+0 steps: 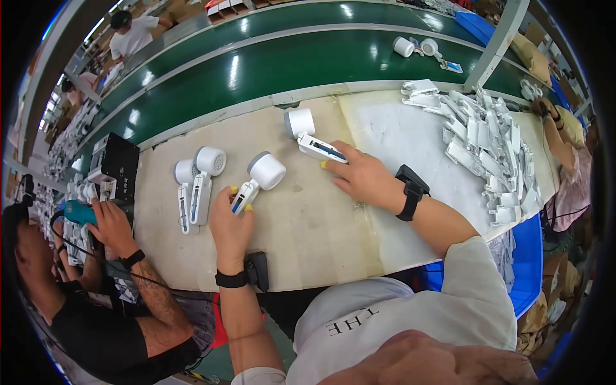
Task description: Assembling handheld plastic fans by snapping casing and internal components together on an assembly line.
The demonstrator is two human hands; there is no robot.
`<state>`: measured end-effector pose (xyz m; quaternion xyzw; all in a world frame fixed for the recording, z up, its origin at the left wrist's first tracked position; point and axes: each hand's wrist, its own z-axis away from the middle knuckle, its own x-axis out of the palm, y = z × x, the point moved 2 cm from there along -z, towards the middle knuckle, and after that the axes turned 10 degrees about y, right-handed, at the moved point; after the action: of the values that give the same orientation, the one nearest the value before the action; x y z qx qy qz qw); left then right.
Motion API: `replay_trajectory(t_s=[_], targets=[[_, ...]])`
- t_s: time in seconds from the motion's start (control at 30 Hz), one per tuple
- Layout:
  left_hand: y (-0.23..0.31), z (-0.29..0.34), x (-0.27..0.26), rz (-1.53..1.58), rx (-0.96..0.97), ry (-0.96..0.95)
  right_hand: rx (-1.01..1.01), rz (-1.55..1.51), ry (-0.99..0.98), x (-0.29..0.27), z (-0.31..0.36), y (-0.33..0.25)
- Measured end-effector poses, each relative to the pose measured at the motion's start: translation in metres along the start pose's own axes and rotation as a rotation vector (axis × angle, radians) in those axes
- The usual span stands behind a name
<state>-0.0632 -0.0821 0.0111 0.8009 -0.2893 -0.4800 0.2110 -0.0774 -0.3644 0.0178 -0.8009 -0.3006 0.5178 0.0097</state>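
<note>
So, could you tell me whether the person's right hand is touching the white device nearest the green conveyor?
Touching. The head view shows the right hand with fingertips resting on the handle of the white device.

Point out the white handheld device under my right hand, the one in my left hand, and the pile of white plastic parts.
White handheld device under right hand [300, 122], head view, round head.
White handheld device in left hand [266, 170], head view, round head.
Pile of white plastic parts [487, 147], head view, pile's middle.

devices: the white handheld device [256, 179] at the left hand [230, 224] and the one [312, 138] under the right hand [362, 178] look like smooth, slightly glossy plastic
worktable [308, 224]: matt, pale, scuffed and stained sheet
conveyor belt [269, 70]: at 12 o'clock, green and glossy, streaked with lamp glare
pile of white parts [487, 147]: at 2 o'clock, plastic-looking, satin
wristbands: black, matt
</note>
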Motion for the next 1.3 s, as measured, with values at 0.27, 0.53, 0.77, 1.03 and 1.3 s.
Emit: replay_trajectory(t_s=[0.27,0.53,0.77,1.03,1.3], targets=[[0.000,-0.003,-0.001,-0.053,0.118,-0.011,0.001,0.003,0.001,0.001,0.000,-0.001],[0.005,-0.004,-0.001,-0.010,0.030,-0.056,0.004,0.005,0.002,0.002,0.000,-0.001],[0.006,-0.006,0.002,0.013,0.053,-0.046,-0.004,0.012,0.010,0.002,0.000,-0.001],[0.007,-0.003,0.001,0.040,0.061,-0.030,0.015,-0.008,-0.011,0.000,0.000,-0.003],[0.036,0.002,0.021,0.029,0.201,-0.079,-0.027,-0.080,-0.021,-0.003,0.005,-0.022]])
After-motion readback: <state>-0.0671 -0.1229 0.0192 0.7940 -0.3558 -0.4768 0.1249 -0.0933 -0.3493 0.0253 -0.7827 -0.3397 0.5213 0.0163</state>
